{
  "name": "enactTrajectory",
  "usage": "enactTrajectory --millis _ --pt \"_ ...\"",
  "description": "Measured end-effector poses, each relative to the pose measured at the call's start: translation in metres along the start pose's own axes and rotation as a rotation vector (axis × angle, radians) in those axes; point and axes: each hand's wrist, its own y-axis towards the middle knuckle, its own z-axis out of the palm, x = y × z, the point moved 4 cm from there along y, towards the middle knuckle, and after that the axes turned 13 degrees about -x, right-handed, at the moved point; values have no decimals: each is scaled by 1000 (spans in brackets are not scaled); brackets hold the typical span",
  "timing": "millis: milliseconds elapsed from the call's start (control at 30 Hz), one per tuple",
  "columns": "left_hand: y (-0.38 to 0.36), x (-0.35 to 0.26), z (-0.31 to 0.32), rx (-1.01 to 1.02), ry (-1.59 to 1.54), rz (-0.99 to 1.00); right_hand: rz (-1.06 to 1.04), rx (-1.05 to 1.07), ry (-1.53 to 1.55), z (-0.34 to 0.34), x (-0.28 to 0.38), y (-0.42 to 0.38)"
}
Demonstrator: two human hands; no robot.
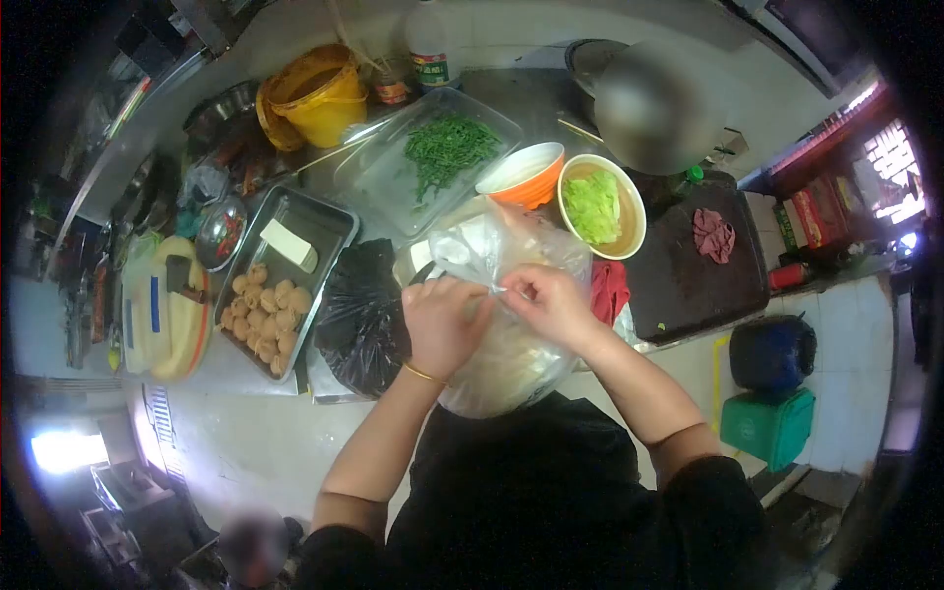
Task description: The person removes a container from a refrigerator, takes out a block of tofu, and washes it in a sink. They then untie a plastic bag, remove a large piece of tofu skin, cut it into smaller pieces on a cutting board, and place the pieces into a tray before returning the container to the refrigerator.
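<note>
A bulky translucent plastic bag [516,354] with pale contents rests at the counter's front edge, against my body. Its gathered, twisted neck lies between my hands. My left hand [442,320], with a thin yellow band at the wrist, has its fingers curled on the left side of the neck. From the right, my right hand [546,303] pinches the plastic between thumb and fingertips. A black plastic bag [362,315] is just left of my left hand. Beyond the clear bag are an orange bowl [523,177] and a bowl of lettuce [629,211].
Left, a metal tray [339,231] holds round brown items and a white block. Chopped greens lie in a clear container [383,182]. Behind stands a yellow bucket [320,98]. A dark board [688,285] with a cloth lies right. A person's blurred head [254,546] shows lower left.
</note>
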Motion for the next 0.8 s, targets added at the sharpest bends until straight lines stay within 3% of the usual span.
enactTrajectory --millis 133,200,300,433,533,700,800 --pt "-4 1 8 -17 20 -83 204 114 274 9 -12 1" --pt "-10 2 12 66 34 -201 32 179 203 9 -14 8" --pt "-26 14 25 -10 -160 -451 -248 155 101 -1 -2 24" --pt "-20 -1 13 -73 -4 -381 -714 121 25 2 7 44" --pt "-10 -12 2 -63 96 -337 -870 170 -76 10 13 48" --pt "-7 -22 0 -127 177 -273 -886 250 -206 16 17 54" --pt "-13 -28 10 -148 86 -163 -734 106 -73 8 8 80"
